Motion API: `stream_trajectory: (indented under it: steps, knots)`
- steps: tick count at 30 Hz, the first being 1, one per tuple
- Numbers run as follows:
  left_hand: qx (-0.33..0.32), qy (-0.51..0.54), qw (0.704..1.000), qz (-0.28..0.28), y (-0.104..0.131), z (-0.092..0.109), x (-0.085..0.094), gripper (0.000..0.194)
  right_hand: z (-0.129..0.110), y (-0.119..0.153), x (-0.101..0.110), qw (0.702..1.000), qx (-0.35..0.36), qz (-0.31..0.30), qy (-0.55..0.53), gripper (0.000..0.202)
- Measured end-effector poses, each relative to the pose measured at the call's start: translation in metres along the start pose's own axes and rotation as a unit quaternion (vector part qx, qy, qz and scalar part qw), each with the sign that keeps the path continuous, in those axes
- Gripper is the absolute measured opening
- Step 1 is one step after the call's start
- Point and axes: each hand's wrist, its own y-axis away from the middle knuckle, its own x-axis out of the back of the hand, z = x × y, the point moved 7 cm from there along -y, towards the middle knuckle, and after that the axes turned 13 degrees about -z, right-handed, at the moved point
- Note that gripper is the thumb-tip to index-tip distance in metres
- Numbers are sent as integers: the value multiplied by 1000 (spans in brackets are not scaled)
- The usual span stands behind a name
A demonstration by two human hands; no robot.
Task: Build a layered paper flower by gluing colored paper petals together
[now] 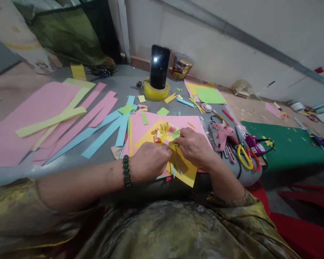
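Observation:
A paper flower [165, 132] with yellow, white and pink petals sits above a stack of coloured sheets near the table's front edge. My left hand [152, 160], wearing a dark green bead bracelet [126, 171], is closed at the flower's lower side; its fingertips are partly hidden. On the other side my right hand [195, 145] pinches a small green paper piece [176, 134] against the flower. Beneath both hands lie a yellow sheet [187, 172] and a pink sheet [140, 126]. Thin blue strips [174, 171] stick out below my fingers.
Pink, yellow and blue paper strips [105, 133] spread across the left. At the back a phone [160, 66] stands in a yellow tape roll [156, 91] beside a noodle cup [181, 66]. A pink glue gun [221, 135] and scissors [245, 157] lie at right, near a green table [288, 151].

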Motion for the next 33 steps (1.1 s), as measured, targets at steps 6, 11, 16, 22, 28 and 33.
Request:
stream_trajectory:
  steps: [6, 11, 16, 22, 28, 33]
  knots:
    - [1, 12, 1000, 12, 1, 0, 1, 21, 5, 7, 5, 998, 18, 53, -8, 28]
    - [6, -1, 1000, -4, 1, 0, 0, 24, 6, 13, 10, 995, 37, 96, -7, 28]
    - [1, 2, 1000, 6, 2, 0, 1, 22, 3, 4, 3, 999, 9, 40, -1, 27]
    - [-5, 9, 1000, 7, 2, 0, 0, 24, 4, 3, 2, 1000, 9, 22, 5, 28]
    - [-3, 0, 1000, 4, 3, 1, 2, 25, 7, 21, 19, 990, 45, 131, -3, 31]
    - [8, -10, 1000, -17, 3, 1, 1, 26, 2, 8, 9, 998, 19, 52, 11, 28]
